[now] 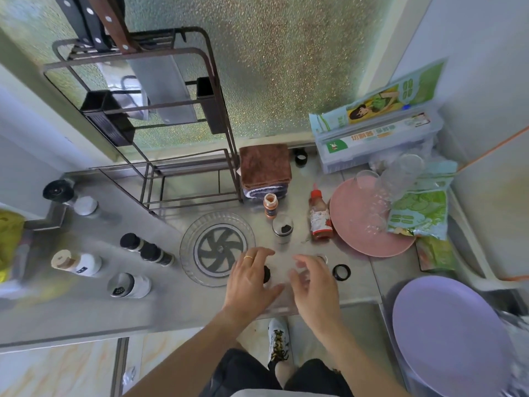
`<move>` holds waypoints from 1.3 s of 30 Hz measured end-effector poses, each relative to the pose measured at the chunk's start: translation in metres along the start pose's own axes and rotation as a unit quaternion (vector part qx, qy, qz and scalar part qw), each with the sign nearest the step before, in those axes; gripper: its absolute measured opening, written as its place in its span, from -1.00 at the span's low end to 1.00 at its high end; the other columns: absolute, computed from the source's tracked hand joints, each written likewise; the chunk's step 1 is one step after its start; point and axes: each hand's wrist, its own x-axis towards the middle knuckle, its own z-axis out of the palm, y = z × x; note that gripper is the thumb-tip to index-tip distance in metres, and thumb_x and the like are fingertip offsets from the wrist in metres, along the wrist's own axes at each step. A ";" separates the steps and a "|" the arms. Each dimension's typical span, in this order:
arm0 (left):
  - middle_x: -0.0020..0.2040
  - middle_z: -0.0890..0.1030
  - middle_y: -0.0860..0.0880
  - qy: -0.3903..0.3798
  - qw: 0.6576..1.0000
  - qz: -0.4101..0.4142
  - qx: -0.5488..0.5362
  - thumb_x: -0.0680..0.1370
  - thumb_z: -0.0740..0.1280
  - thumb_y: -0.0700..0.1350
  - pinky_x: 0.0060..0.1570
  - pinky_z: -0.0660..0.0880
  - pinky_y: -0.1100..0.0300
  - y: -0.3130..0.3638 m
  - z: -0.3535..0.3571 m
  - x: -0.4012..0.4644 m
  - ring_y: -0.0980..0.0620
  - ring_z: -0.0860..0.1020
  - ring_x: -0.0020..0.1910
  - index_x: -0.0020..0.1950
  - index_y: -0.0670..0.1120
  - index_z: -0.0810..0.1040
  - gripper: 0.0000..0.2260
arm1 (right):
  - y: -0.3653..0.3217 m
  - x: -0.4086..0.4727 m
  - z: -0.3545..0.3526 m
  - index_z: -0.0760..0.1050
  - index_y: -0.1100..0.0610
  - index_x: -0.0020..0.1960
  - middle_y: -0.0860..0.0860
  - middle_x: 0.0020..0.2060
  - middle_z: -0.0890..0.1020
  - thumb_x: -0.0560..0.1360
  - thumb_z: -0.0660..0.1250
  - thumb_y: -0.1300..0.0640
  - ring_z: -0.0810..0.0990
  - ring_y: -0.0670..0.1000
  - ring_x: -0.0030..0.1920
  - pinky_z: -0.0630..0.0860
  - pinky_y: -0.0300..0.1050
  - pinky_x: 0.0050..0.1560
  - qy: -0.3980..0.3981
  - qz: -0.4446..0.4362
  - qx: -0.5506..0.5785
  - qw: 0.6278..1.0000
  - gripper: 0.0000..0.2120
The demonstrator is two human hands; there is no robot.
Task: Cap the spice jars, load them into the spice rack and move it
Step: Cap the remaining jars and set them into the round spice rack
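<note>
My left hand [252,279] is at the front of the steel counter, its thumb and fingers closed around a black cap [266,275]. My right hand [313,282] is beside it, blurred, fingers curled over a clear jar whose rim [322,257] shows behind them; I cannot tell whether it grips the jar. Two uncapped jars stand behind the hands, one with orange spice [270,206] and one with dark spice [282,229]. A loose black cap [341,272] lies right of my right hand, another [300,157] at the back. The dark wire spice rack [171,179] stands at the back left.
Two black-capped jars [140,247], a cork-topped white jar [76,263] and a shaker jar [128,285] stand on the left. A glass dish [189,236], red sauce bottle [319,216], folded brown cloth [264,167], pink plate [369,239] with clear cups and purple plate [449,333] surround the hands.
</note>
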 end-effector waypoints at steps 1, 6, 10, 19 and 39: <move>0.29 0.48 0.12 0.000 0.999 0.033 0.012 0.36 0.48 0.20 0.27 0.43 0.17 0.006 -0.002 0.003 0.10 0.45 0.25 0.34 0.13 0.39 -0.40 | 0.010 -0.001 -0.012 0.57 0.05 0.18 -0.10 -0.01 0.59 0.56 0.42 0.19 0.62 -0.16 -0.16 0.63 -0.19 -0.09 0.040 0.001 -0.010 0.999 -0.80; 0.36 0.45 0.06 -0.036 0.989 0.139 0.033 0.40 0.47 0.10 0.28 0.50 0.08 0.053 0.010 0.029 0.01 0.48 0.30 0.37 0.16 0.36 -0.43 | 0.071 0.010 -0.052 0.53 0.05 0.15 0.01 0.04 0.62 0.52 0.39 0.27 0.62 0.08 0.00 0.55 -0.05 -0.02 0.076 0.063 -0.136 0.986 -0.76; 0.38 0.44 -0.05 -0.111 0.983 0.141 0.044 0.42 0.47 -0.10 0.09 0.56 -0.01 0.080 0.034 0.045 -0.12 0.56 0.21 0.37 0.12 0.35 -0.43 | 0.096 0.025 -0.046 0.40 0.07 0.46 0.13 0.29 0.52 0.55 0.36 0.21 0.56 0.23 0.18 0.54 0.10 0.15 -0.060 0.093 -0.234 0.966 -0.51; 0.08 0.57 -0.12 -0.167 0.974 0.121 0.093 0.52 0.31 -0.30 -0.23 0.45 0.01 0.081 0.055 0.062 -0.20 0.61 -0.08 0.24 -0.07 0.46 -0.68 | 0.101 0.048 -0.030 0.47 0.13 0.26 0.14 0.17 0.48 0.56 0.27 0.28 0.53 0.18 0.11 0.54 0.01 0.06 -0.123 0.101 -0.336 0.928 -0.71; -0.04 0.58 -0.09 0.006 0.977 0.102 -0.187 0.38 0.54 -0.22 0.00 0.58 -0.09 0.155 -0.056 0.070 -0.11 0.57 -0.04 0.08 -0.18 0.59 -0.69 | -0.055 0.065 -0.143 0.54 0.05 -0.06 -0.09 -0.11 0.70 0.33 0.62 0.23 0.70 -0.12 -0.09 0.59 -0.32 -0.02 0.092 -0.044 0.137 0.985 -0.68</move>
